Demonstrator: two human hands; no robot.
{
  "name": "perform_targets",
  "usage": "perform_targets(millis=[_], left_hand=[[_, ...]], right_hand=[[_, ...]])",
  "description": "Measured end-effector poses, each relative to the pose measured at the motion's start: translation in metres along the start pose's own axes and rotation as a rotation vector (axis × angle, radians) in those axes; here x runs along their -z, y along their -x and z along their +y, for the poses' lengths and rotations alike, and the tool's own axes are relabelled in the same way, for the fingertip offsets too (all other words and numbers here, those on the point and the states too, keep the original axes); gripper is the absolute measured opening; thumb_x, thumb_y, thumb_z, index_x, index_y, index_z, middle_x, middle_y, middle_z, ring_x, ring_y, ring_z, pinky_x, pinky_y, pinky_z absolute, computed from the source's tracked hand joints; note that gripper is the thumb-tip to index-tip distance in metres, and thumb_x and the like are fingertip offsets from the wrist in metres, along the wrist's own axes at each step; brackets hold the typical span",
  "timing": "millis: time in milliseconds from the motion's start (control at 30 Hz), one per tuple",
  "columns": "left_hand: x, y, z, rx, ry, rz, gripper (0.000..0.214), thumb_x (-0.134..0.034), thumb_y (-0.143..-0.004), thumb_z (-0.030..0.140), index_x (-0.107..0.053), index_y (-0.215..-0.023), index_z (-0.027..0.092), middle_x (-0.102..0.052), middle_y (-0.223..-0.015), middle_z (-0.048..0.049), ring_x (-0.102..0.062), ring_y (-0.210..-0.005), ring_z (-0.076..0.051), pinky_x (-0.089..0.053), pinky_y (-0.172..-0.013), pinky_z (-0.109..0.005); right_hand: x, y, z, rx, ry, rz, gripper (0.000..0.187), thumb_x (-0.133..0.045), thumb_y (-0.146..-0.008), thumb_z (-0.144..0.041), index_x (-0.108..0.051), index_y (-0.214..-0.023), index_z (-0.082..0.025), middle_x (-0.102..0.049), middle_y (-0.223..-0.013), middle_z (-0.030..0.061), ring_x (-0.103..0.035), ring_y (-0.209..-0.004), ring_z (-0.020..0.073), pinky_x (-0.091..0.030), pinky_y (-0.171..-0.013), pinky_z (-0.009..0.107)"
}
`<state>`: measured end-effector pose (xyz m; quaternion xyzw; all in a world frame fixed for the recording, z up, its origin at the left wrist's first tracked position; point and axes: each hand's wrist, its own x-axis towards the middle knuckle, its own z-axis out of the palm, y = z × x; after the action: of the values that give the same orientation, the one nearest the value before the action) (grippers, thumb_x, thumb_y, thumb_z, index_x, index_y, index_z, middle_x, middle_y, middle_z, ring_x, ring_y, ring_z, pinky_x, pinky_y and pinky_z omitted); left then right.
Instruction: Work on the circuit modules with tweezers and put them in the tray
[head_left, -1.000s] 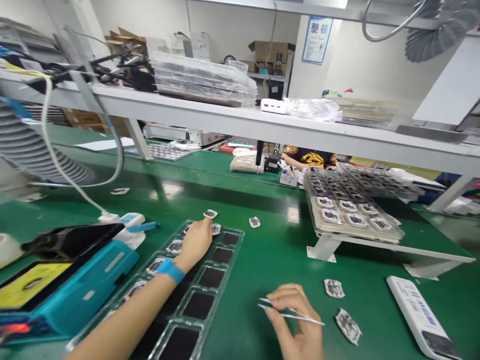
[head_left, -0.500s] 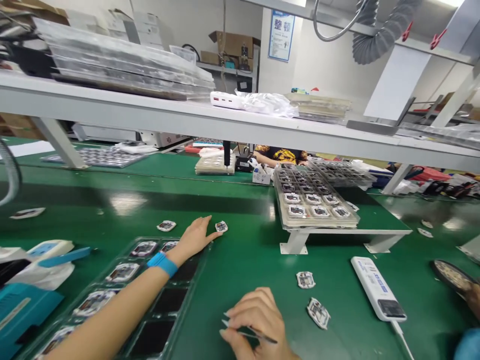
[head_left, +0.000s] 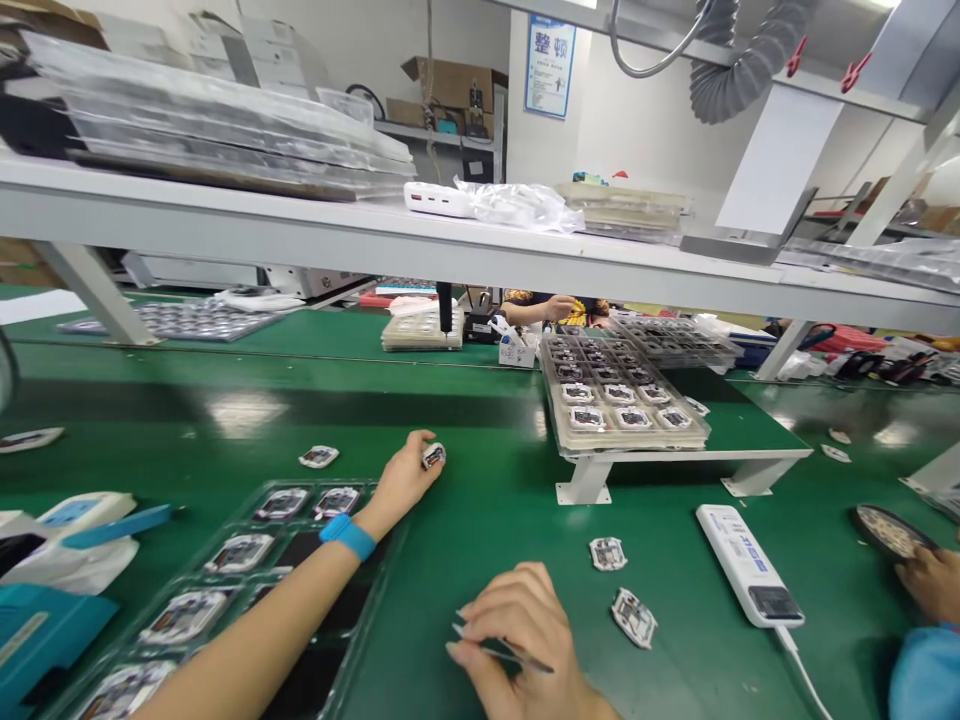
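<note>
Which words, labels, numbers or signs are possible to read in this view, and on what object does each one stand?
"整顿": large characters at the top of the wall poster.
Smaller print on the same poster: too small to read.
Blue print on the white power bank: too small and blurred to read.

1. Single camera, worn on the person's head, faces forward and down.
2. Near field: left hand (head_left: 401, 482) and right hand (head_left: 521, 640), low in frame.
3. Far field: green workbench (head_left: 465, 400) and overhead shelf (head_left: 300, 240).

Left hand (head_left: 403, 478) pinches a module (head_left: 433, 456); right hand (head_left: 525, 640) holds tweezers (head_left: 486, 648).
</note>
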<state>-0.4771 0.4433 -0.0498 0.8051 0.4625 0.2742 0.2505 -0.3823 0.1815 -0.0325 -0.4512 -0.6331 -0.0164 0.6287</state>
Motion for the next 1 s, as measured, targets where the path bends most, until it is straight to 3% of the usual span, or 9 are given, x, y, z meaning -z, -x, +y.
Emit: perform_targets(millis=[100, 267, 433, 533, 800, 900, 1000], left_hand=[[0.006, 0.022, 0.020, -0.009, 0.180, -0.009, 0.050, -0.058, -0.077, 0.035, -0.051, -0.123, 0.017, -0.063, -0.082, -0.0014, -0.060, -0.069, -0.021, -0.046, -0.066, -0.032], [0.021, 0.079, 0.050, 0.039, 0.461, -0.194, 0.047, -0.065, -0.073, 0.047, -0.059, -0.109, 0.017, -0.065, -0.078, -0.0018, -0.060, -0.068, -0.018, -0.047, -0.062, -0.028], [0.033, 0.137, 0.068, 0.309, 0.890, -0.467, 0.048, -0.080, -0.069, 0.036, -0.061, -0.110, 0.018, -0.067, -0.078, -0.0004, -0.060, -0.067, -0.015, -0.045, -0.059, -0.025], [0.030, 0.159, 0.074, 0.425, 1.047, -0.461, 0.052, -0.084, -0.068, 0.029, -0.059, -0.112, 0.019, -0.070, -0.079, -0.0005, -0.063, -0.069, -0.016, -0.048, -0.064, -0.027], [0.019, 0.176, 0.075, 0.461, 1.119, -0.447, 0.050, -0.084, -0.067, 0.026, -0.064, -0.112, 0.015, -0.070, -0.077, -0.0009, -0.062, -0.064, -0.015, -0.049, -0.060, -0.028], [0.013, 0.176, 0.069, 0.443, 1.116, -0.451, 0.048, -0.083, -0.067, 0.028, -0.065, -0.110, 0.015, -0.070, -0.074, -0.0002, -0.061, -0.063, -0.015, -0.046, -0.054, -0.025], [0.007, 0.175, 0.064, 0.421, 1.117, -0.449, 0.051, -0.084, -0.065, 0.031, -0.065, -0.109, 0.015, -0.068, -0.070, 0.0006, -0.060, -0.060, -0.015, -0.042, -0.048, -0.023]], right_hand=[[0.002, 0.000, 0.001, -0.005, -0.010, -0.013, 0.006, -0.063, -0.090, -0.016, -0.060, -0.089, -0.021, -0.074, -0.080, 0.0033, -0.068, -0.074, 0.0175, -0.049, -0.075, 0.035], [0.006, -0.001, 0.001, -0.190, -0.079, 0.061, 0.013, -0.067, -0.087, -0.011, -0.063, -0.091, -0.024, -0.073, -0.084, 0.0015, -0.067, -0.080, 0.0178, -0.051, -0.076, 0.033], [0.007, 0.002, 0.008, -0.457, -0.249, 0.194, 0.009, -0.069, -0.087, -0.016, -0.066, -0.089, -0.024, -0.073, -0.087, 0.0011, -0.069, -0.085, 0.0175, -0.054, -0.078, 0.030], [0.005, 0.004, 0.014, -0.612, -0.325, 0.268, 0.005, -0.072, -0.086, -0.023, -0.067, -0.087, -0.023, -0.074, -0.088, 0.0020, -0.070, -0.086, 0.0177, -0.055, -0.078, 0.029], [-0.004, 0.006, 0.022, -0.828, -0.400, 0.333, 0.019, -0.080, -0.079, -0.036, -0.069, -0.080, -0.021, -0.071, -0.078, 0.0001, -0.068, -0.076, 0.0158, -0.054, -0.073, 0.027], [-0.004, 0.007, 0.021, -0.774, -0.409, 0.330, 0.015, -0.080, -0.080, -0.032, -0.069, -0.079, -0.022, -0.073, -0.078, 0.0000, -0.070, -0.077, 0.0166, -0.054, -0.073, 0.028], [-0.002, 0.007, 0.017, -0.582, -0.327, 0.265, 0.006, -0.077, -0.083, -0.024, -0.071, -0.082, -0.024, -0.075, -0.081, 0.0011, -0.071, -0.081, 0.0189, -0.055, -0.074, 0.032]])
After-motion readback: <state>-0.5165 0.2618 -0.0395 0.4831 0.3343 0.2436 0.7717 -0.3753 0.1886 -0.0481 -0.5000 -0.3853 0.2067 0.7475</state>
